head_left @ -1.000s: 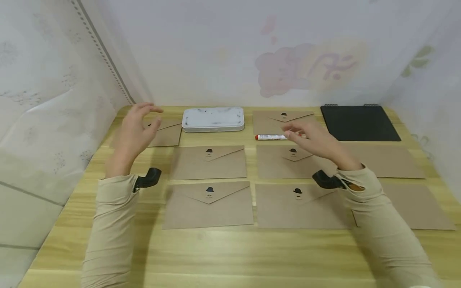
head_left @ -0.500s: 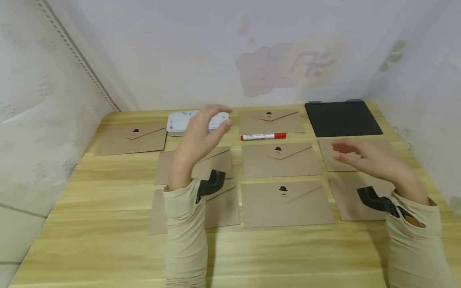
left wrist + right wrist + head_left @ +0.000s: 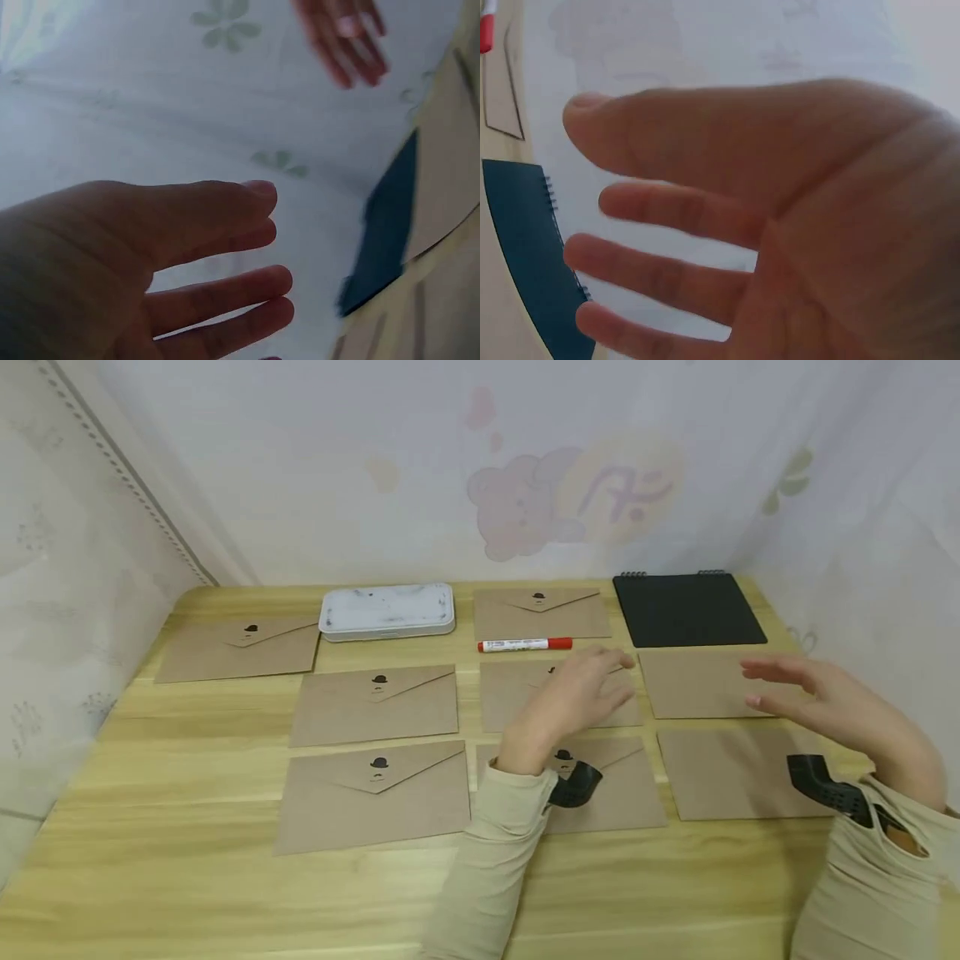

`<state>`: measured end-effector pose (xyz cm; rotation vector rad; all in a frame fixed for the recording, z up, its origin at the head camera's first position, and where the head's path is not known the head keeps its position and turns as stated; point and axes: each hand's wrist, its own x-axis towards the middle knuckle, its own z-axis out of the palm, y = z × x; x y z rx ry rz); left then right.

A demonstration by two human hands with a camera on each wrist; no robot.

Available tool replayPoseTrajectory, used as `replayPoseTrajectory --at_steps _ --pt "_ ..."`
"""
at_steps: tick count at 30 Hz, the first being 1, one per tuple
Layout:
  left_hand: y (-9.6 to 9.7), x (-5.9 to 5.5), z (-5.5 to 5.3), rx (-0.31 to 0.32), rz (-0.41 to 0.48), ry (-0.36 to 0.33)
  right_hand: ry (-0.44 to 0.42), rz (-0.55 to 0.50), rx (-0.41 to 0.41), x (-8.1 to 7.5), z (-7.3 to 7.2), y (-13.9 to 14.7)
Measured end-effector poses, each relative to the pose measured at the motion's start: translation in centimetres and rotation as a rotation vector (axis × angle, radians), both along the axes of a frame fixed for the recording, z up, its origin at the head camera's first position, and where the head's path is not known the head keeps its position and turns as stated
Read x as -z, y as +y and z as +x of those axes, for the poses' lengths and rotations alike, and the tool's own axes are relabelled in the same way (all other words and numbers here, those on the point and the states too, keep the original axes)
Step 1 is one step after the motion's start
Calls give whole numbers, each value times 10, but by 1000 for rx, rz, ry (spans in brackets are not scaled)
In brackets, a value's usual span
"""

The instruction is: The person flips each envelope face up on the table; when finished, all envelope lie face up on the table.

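My left hand [image 3: 566, 702] hovers over the middle-column brown envelopes, its fingers relaxed and holding nothing; it partly hides the middle envelope [image 3: 498, 697] and its forearm covers part of the front one [image 3: 615, 793]. At the right, my right hand [image 3: 832, 702] is held above two plain-faced envelopes, the farther one [image 3: 697, 685] and the nearer one [image 3: 735, 777]. Its thumb and fingers are apart with nothing between them, as the right wrist view also shows. A red-capped marker [image 3: 525, 645] lies just beyond the left hand, below the back envelope [image 3: 540, 614].
A white tin case [image 3: 386, 612] stands at the back, beside the far-left envelope [image 3: 232, 652]. Two more envelopes with hat prints, one behind [image 3: 337, 710] and one in front [image 3: 337, 810], lie left of centre. A black spiral notebook [image 3: 686, 610] lies back right, near the wall.
My left hand has swept right from the far-left envelope to the middle column. The right hand has moved right, away from the marker, to over the plain envelopes. The head view has shifted right.
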<state>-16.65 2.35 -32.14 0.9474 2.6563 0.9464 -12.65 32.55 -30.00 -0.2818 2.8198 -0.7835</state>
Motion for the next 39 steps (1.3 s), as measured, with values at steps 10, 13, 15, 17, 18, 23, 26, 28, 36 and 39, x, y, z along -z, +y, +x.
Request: replayPoseTrajectory --at_steps 10,13,15,17,18,23,26,28,36,39 --pt "59 43 -15 83 -115 -61 -80 48 69 36 -12 45" --pt "67 52 -22 26 -172 7 -120 78 83 47 -19 56" --pt "73 57 -25 -4 -201 30 -153 87 77 54 -24 63" --pt "79 61 -26 -3 -255 47 -181 109 72 60 -28 69" --pt "82 63 -26 7 -285 39 -187 115 64 63 -28 72" --pt "94 70 -25 55 -375 0 -148 110 41 72 -27 90" --pt "99 74 -25 42 -371 8 -133 83 37 75 -25 97" --pt "102 76 -26 29 -363 26 -126 59 27 78 -26 99" --pt "106 82 -30 21 -329 32 -100 34 5 85 -28 98" --pt "106 84 -29 30 -343 36 -110 23 6 85 -30 98"
